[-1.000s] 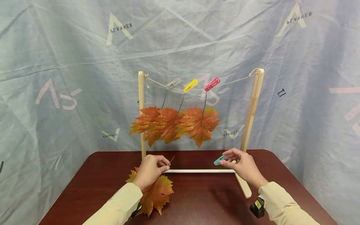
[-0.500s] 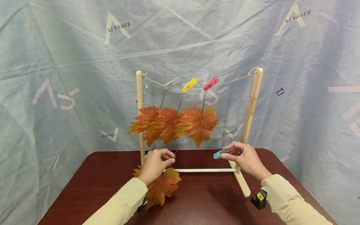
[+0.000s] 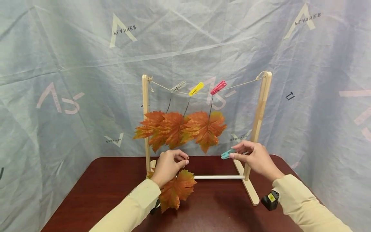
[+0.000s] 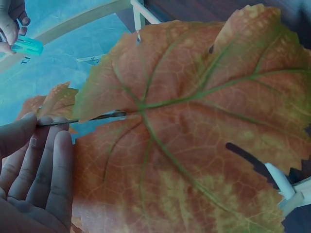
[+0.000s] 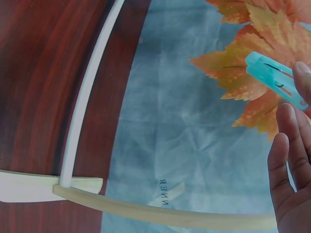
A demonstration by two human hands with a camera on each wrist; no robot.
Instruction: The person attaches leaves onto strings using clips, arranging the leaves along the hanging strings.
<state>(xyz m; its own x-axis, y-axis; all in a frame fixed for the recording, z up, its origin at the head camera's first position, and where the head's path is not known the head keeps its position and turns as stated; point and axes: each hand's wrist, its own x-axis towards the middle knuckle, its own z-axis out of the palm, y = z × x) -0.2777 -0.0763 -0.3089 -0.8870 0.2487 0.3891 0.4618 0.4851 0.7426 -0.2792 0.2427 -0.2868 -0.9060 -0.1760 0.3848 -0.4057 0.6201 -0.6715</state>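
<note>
My left hand point(image 3: 171, 166) pinches the thin stem point(image 4: 82, 119) of an orange maple leaf point(image 3: 177, 190) between thumb and forefinger; the leaf hangs below the hand and fills most of the left wrist view. On the right, my right hand point(image 3: 256, 159) pinches a teal clothespin point(image 3: 227, 154), its nose pointing left toward the other hand. Above both hands a twine line point(image 3: 243, 84) sags between two wooden posts. Grey point(image 3: 178, 86), yellow point(image 3: 196, 89) and pink point(image 3: 218, 87) clothespins sit on it, with orange leaves point(image 3: 207, 129) hanging by dark stems beneath them.
The right post point(image 3: 259, 116) rises behind my right hand from a wooden foot point(image 3: 251, 192); the left post point(image 3: 146, 106) stands behind the leaves. A white rod point(image 3: 218, 177) joins them low over the dark red table point(image 3: 214, 209). A grey printed cloth point(image 3: 87, 48) hangs behind.
My left hand has moved up and to the right, carrying the leaf by its stem. My right hand has risen a little with the teal clothespin. The hanging leaves stay where they were.
</note>
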